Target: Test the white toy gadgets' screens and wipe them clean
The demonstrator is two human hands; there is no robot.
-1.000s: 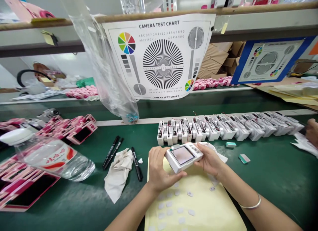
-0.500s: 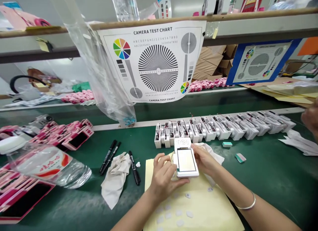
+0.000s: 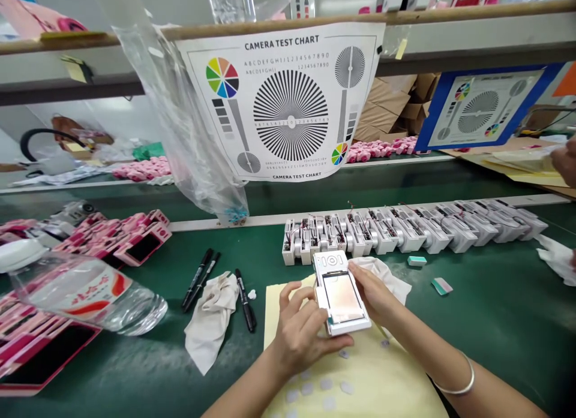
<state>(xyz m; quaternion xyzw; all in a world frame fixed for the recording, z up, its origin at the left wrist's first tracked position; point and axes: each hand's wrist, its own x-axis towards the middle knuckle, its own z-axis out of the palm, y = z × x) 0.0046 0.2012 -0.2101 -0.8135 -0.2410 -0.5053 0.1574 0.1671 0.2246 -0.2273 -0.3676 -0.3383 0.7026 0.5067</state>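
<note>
Camera body (image 3: 342, 298), white with its screen facing up, is what I see held over a yellow paper sheet (image 3: 396, 388) in the head view. The left hand (image 3: 299, 334) curls around one long edge, and the right hand (image 3: 371, 295) grips the opposite one. Just beyond sits a row of opened camera shells (image 3: 405, 232); a white cloth (image 3: 211, 319) and black marker pens (image 3: 198, 280) lie to the left.

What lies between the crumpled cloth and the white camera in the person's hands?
In the head view, a black marker and a small white scrap come first, then the yellow sheet and the left hand.
</note>
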